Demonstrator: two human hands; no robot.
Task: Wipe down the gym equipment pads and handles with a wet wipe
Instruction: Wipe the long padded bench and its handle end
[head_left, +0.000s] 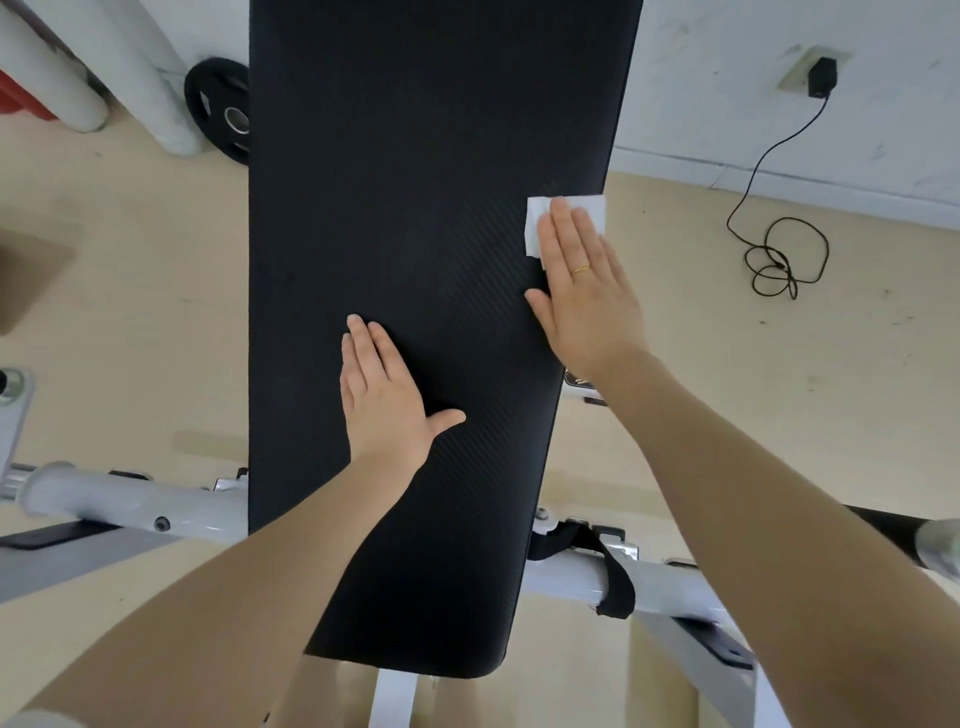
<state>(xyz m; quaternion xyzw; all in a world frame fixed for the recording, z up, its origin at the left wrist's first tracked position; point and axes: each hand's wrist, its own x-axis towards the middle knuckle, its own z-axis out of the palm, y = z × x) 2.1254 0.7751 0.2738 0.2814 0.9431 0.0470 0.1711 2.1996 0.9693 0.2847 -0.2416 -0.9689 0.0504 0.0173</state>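
Observation:
A long black bench pad (415, 208) runs up the middle of the view on a white metal frame (135, 501). My right hand (584, 291) lies flat near the pad's right edge and presses a white wet wipe (592, 210) under its fingers; a gold ring sits on one finger. My left hand (387, 395) rests flat on the pad, lower and to the left, palm down, fingers together, thumb out, with nothing in it.
A black weight plate (218, 111) leans at the back left beside white posts (130, 67). A black charger and coiled cable (779, 254) lie on the beige floor at the right. A black strap (613, 577) wraps the frame's right bar.

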